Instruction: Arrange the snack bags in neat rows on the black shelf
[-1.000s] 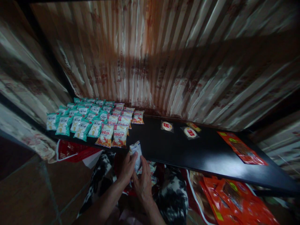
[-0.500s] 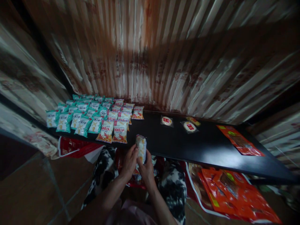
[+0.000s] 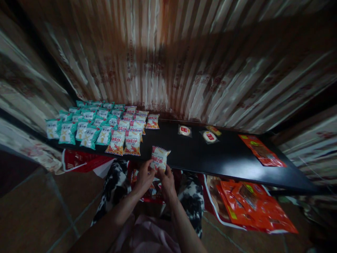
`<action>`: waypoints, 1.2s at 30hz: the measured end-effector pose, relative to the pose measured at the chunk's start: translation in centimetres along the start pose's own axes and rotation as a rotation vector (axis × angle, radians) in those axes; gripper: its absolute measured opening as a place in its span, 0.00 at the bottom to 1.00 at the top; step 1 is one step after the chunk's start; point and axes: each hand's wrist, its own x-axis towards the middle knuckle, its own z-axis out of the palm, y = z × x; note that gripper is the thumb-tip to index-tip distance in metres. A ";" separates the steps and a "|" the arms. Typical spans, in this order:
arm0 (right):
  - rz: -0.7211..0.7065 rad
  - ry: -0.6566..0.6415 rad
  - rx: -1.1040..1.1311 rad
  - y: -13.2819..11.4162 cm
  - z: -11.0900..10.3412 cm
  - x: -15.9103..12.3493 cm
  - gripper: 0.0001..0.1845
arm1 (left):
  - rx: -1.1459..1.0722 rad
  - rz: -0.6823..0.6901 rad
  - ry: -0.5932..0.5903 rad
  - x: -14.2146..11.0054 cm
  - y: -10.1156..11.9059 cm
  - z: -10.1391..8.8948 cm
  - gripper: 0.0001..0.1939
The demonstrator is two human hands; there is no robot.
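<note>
A small white and orange snack bag [image 3: 160,158] with red lettering faces me at the shelf's front edge. My left hand [image 3: 145,175] grips its lower left side, and my right hand [image 3: 166,178] pinches its lower right corner. Left of it on the black shelf [image 3: 195,154] stand several matching snack bags [image 3: 132,141] in rows. Beyond those, further left, are rows of teal snack bags [image 3: 89,136]. Below my hands, between my knees, a red basket [image 3: 143,199] holds more packets, partly hidden by my hands and arms.
Two round white packaged cakes [image 3: 185,130] and a small yellow packet [image 3: 213,130] lie mid-shelf. A flat orange-red pouch [image 3: 261,150] lies at the right. Below, a basket of orange pouches [image 3: 255,207] stands right, and another red basket [image 3: 76,160] left. A pleated curtain [image 3: 158,70] hangs behind.
Both hands have turned the snack bag from a narrow, edge-on view to its printed front facing me. They have also raised it slightly towards the shelf edge. The camera view has shifted a little.
</note>
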 end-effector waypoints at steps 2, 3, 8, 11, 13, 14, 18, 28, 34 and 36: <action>0.004 -0.010 0.036 -0.1 0.0 0.4 0.33 | 0.047 0.037 0.010 0.1 0.0 -0.1 0.21; 0.007 -0.019 0.050 -0.1 0.0 0.6 0.34 | 0.072 0.061 0.012 0.2 0.0 -0.1 0.22; 0.028 -0.042 0.041 0.4 -0.4 1.8 0.38 | 0.156 0.127 0.010 0.6 -0.2 -0.1 0.23; 0.012 -0.079 -0.017 0.5 -0.6 2.1 0.37 | 0.150 0.141 0.019 0.9 -0.4 -0.1 0.23; 0.013 -0.105 -0.022 0.4 -0.5 2.2 0.36 | 0.151 0.146 0.020 1.0 -0.4 -0.2 0.23; 0.014 -0.117 -0.011 0.3 -0.4 2.3 0.36 | 0.157 0.150 0.022 1.1 -0.4 -0.2 0.23; 0.004 -0.143 0.020 -0.7 0.3 3.3 0.37 | 0.191 0.188 0.054 2.0 0.1 -0.3 0.23; -0.178 -0.168 -0.392 -2.6 0.2 7.2 0.25 | 0.239 0.206 0.109 5.0 -0.1 0.7 0.23; -0.230 -0.152 -0.637 -2.6 -0.3 8.7 0.20 | 0.305 0.230 0.101 5.4 -0.9 0.9 0.26; -0.196 -0.153 -0.595 -2.4 -0.3 8.9 0.22 | 0.348 0.257 0.107 5.5 -1.1 0.9 0.26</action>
